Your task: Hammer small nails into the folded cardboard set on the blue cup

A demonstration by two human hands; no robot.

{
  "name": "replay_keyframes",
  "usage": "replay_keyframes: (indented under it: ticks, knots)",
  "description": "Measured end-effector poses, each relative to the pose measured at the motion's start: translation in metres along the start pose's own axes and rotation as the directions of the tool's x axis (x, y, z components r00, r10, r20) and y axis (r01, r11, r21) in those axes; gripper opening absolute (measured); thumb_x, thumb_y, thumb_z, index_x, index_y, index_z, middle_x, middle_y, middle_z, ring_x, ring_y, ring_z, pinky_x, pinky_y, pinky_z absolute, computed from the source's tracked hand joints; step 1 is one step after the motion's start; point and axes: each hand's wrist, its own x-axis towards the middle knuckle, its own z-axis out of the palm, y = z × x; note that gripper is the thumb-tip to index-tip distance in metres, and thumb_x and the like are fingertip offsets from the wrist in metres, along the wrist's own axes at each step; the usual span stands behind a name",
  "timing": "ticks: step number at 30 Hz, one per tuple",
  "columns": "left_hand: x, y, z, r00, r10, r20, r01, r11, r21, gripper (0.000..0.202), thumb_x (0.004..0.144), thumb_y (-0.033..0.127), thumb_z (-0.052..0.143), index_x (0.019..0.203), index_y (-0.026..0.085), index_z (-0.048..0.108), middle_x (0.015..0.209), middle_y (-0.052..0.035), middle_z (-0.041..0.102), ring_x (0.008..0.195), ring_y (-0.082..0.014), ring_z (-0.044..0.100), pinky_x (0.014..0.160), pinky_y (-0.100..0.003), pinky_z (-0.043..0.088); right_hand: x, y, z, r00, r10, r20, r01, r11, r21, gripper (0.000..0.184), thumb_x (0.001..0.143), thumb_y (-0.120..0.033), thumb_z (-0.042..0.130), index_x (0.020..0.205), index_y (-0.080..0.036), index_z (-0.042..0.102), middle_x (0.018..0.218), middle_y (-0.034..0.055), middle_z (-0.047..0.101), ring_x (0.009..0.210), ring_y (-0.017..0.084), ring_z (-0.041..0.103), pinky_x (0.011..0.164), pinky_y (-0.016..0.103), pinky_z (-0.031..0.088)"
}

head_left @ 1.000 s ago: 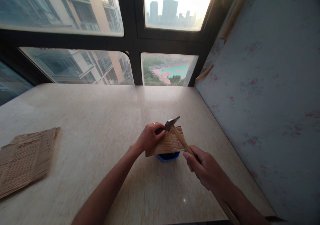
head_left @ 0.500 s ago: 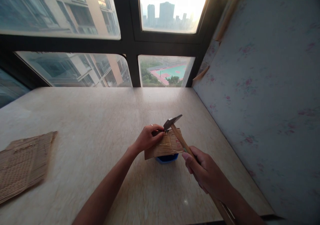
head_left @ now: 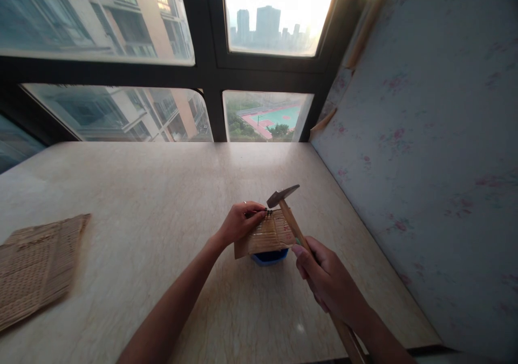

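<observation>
A small piece of corrugated cardboard [head_left: 267,237] lies on top of a blue container [head_left: 270,257] on the pale table [head_left: 162,202]. My left hand [head_left: 239,224] rests at the cardboard's far left edge, fingers pinched on a small dark nail-like thing I cannot make out well. My right hand [head_left: 327,280] is closed round the wooden handle of a hammer [head_left: 288,213]. The hammer's metal head hangs just above the cardboard's far edge, close to my left fingertips.
A larger sheet of corrugated cardboard [head_left: 34,267] lies at the table's left side. Windows with a dark frame [head_left: 210,75] run along the far edge. A wall with flowered paper [head_left: 424,153] stands along the right edge.
The hammer head has lifted slightly and shifted right, away from my left fingertips. My right hand has slid a little nearer along the handle. My left hand stays pinched at the cardboard's edge.
</observation>
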Motion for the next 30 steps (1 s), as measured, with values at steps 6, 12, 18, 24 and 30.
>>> replay_keyframes:
  ticks: [6,12,18,24,30]
  knots:
    - [-0.001,-0.003,-0.001,0.999,0.05,0.021,-0.05,0.999,0.008,0.016,0.088,0.029,0.064,0.09,0.017,0.075,0.095,-0.0075,0.076,0.086,-0.0181,0.07,0.077,-0.029,0.054,0.0,-0.013,0.0,0.996,-0.082,-0.021,0.08,0.994,-0.079,0.042,0.095,-0.057,0.043,0.072,-0.022,0.044,0.051,-0.0093,0.042,0.027,0.003,0.032,0.027,0.016,0.023]
    - [-0.002,-0.003,-0.003,0.994,0.108,0.024,-0.109,0.993,0.051,0.017,0.088,0.029,0.062,0.086,0.016,0.073,0.09,-0.0074,0.075,0.08,-0.0164,0.068,0.073,-0.027,0.052,-0.002,-0.016,0.006,0.999,-0.045,-0.016,0.044,0.997,-0.062,0.042,0.096,-0.055,0.042,0.07,-0.022,0.043,0.046,-0.011,0.037,0.026,0.003,0.031,0.027,0.016,0.022]
    - [-0.002,0.001,-0.003,0.993,0.118,0.027,-0.119,0.992,0.038,0.017,0.088,0.028,0.062,0.087,0.016,0.074,0.092,-0.0087,0.076,0.083,-0.0176,0.069,0.075,-0.029,0.054,-0.001,-0.012,0.004,0.999,-0.028,-0.016,0.027,0.999,-0.047,0.044,0.095,-0.06,0.042,0.071,-0.022,0.043,0.049,-0.0098,0.04,0.027,0.004,0.033,0.026,0.016,0.022]
    - [-0.002,0.0,-0.003,0.99,0.141,0.029,-0.142,0.99,0.015,0.014,0.086,0.024,0.064,0.089,0.017,0.076,0.095,-0.009,0.076,0.087,-0.0179,0.071,0.078,-0.029,0.055,-0.002,-0.016,0.0,0.998,-0.065,-0.026,0.061,0.99,-0.126,0.044,0.094,-0.059,0.042,0.07,-0.022,0.044,0.05,-0.0082,0.042,0.029,0.004,0.034,0.027,0.017,0.023]
    - [-0.002,-0.003,-0.003,0.988,0.155,0.014,-0.155,0.988,0.022,0.012,0.084,0.023,0.066,0.086,0.016,0.076,0.091,-0.0089,0.076,0.08,-0.0166,0.07,0.074,-0.028,0.055,0.0,-0.011,-0.001,0.996,-0.091,0.0,0.089,0.98,-0.178,0.042,0.097,-0.053,0.04,0.07,-0.022,0.045,0.053,-0.0066,0.046,0.03,0.004,0.036,0.028,0.017,0.024]
